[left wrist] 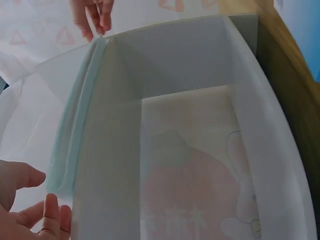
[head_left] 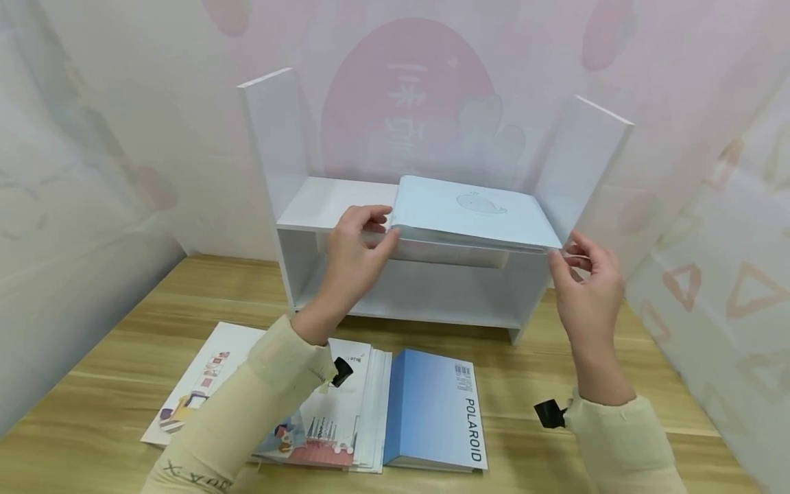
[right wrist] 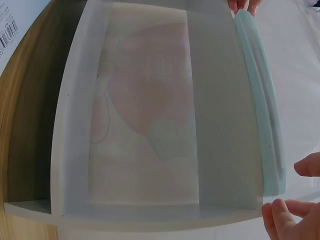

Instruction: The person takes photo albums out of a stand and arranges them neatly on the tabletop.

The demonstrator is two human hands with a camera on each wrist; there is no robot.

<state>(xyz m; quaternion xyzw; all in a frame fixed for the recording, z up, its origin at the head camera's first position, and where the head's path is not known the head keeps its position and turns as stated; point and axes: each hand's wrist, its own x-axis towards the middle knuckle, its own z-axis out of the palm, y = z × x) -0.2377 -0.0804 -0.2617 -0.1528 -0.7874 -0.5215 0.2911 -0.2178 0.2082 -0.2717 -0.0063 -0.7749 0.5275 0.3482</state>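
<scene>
A pale blue album [head_left: 475, 209] with a small whale drawing lies flat on the upper board of a white desk shelf [head_left: 333, 195], up against its right side panel. My left hand [head_left: 358, 250] is at the album's left front corner, thumb and fingers spread around it with the tips right at the edge. At the right front corner, my right hand [head_left: 589, 288] has its fingers bent a little. In the right wrist view, a gap shows between the right thumb [right wrist: 309, 165] and the album's edge [right wrist: 272, 150].
On the wooden table [head_left: 531, 384] in front lie a blue album marked POLAROID [head_left: 438, 412] and several white illustrated albums [head_left: 210, 374], partly behind my left sleeve. The shelf's open lower compartment [head_left: 432, 291] faces me. A printed cloth [head_left: 407, 96] hangs behind.
</scene>
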